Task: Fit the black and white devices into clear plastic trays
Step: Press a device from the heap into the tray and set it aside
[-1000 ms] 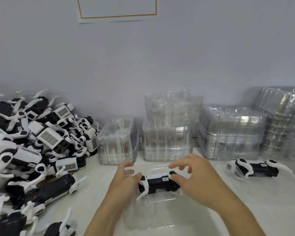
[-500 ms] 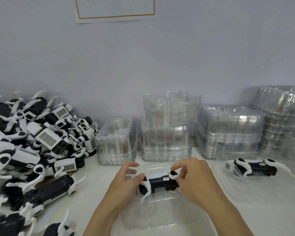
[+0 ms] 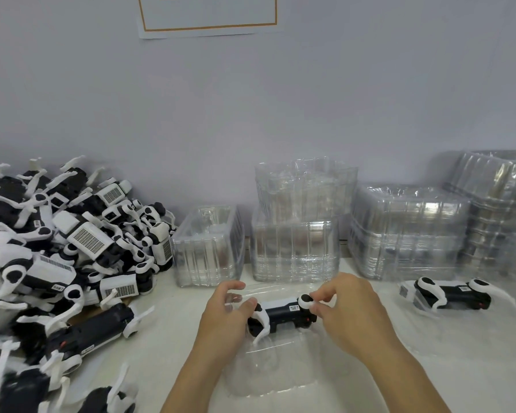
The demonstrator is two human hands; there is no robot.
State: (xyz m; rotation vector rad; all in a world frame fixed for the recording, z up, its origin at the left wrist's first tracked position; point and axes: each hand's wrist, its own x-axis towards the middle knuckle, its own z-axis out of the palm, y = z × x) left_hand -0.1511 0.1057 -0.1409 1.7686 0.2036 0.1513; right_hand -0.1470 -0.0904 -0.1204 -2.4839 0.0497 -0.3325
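A black and white device in a clear plastic tray is pinched by left hand and right hand. A heaped device pile is seen left, four tray stacks behind, one trayed device right.
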